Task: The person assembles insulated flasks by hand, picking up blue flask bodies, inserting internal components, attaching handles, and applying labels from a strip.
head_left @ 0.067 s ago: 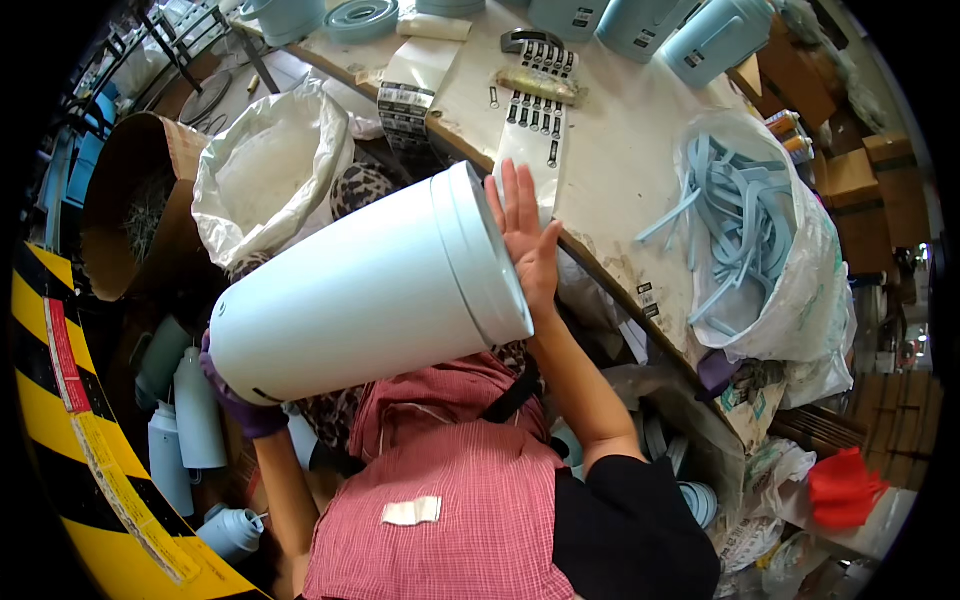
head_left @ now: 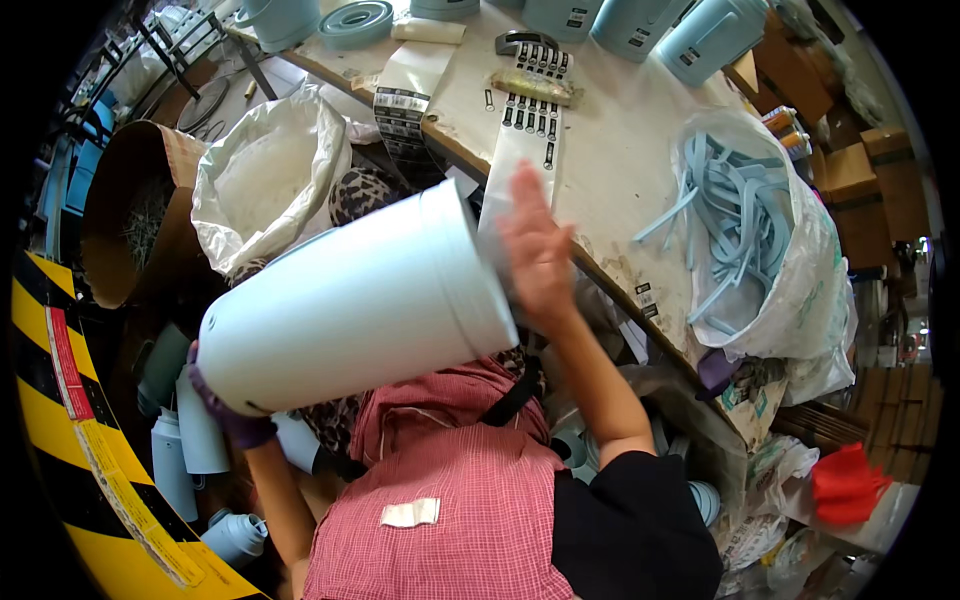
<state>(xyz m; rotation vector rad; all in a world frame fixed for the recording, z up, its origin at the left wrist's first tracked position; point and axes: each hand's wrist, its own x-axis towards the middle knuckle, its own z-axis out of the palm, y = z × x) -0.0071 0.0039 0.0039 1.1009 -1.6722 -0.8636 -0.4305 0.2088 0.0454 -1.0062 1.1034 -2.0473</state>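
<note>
Pretty cluttered shop: pale worn bench runs across the far side, yellow-black hazard striping on the floor at left, cardboard boxes stacked far right.

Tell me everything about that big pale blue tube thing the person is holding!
The big pale blue container is a smooth, matte cylinder that looks like plastic, slightly wider at one end, with a stepped band round that end. It lies tilted in the air, wide end up toward the table. The left hand, in a purple glove, cups its lower end, and the bare right hand presses flat against the upper end. Whether the ends are open cannot be seen.
</note>
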